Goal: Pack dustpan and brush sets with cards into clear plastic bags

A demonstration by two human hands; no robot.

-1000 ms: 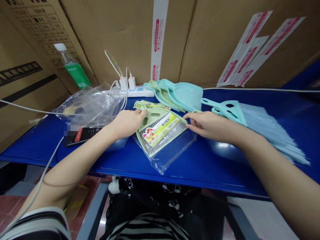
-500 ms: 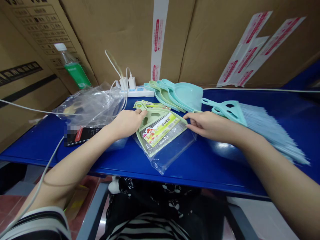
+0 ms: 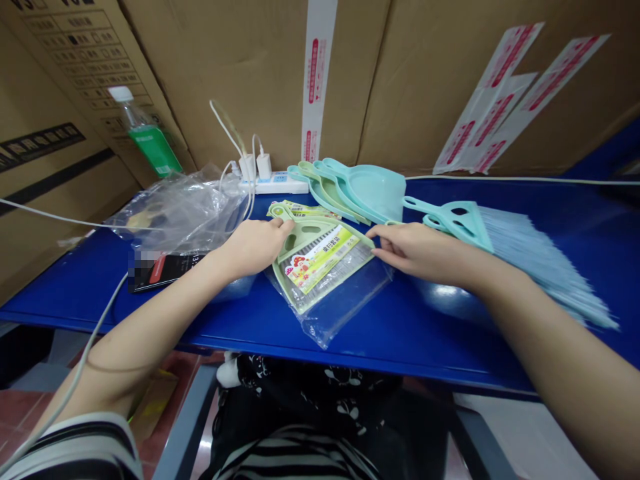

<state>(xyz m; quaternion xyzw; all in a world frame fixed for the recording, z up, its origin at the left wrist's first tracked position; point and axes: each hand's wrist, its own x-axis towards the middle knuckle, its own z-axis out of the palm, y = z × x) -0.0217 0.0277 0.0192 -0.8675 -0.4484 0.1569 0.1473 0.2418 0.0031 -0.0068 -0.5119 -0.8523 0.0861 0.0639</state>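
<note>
Left hand (image 3: 260,247): fingers curled together, gripping the pale-green dustpan set (image 3: 320,260) near its handle (image 3: 281,212)
Right hand (image 3: 403,248): thumb and forefinger almost closed, pinching the dustpan set's corner
Dustpan set: between both hands, on the glossy blue desk (image 3: 430,340); rigid plastic, fine grey bristles (image 3: 347,267), clear wrinkled sleeve (image 3: 345,312)
Dustpans (image 3: 377,189): beyond the hands; smooth, curved, overlapping, teal and green
Brushes (image 3: 530,250): beside the right hand; long, splayed blue fibres
Film (image 3: 185,207): beyond the left hand; crumpled, transparent
</note>
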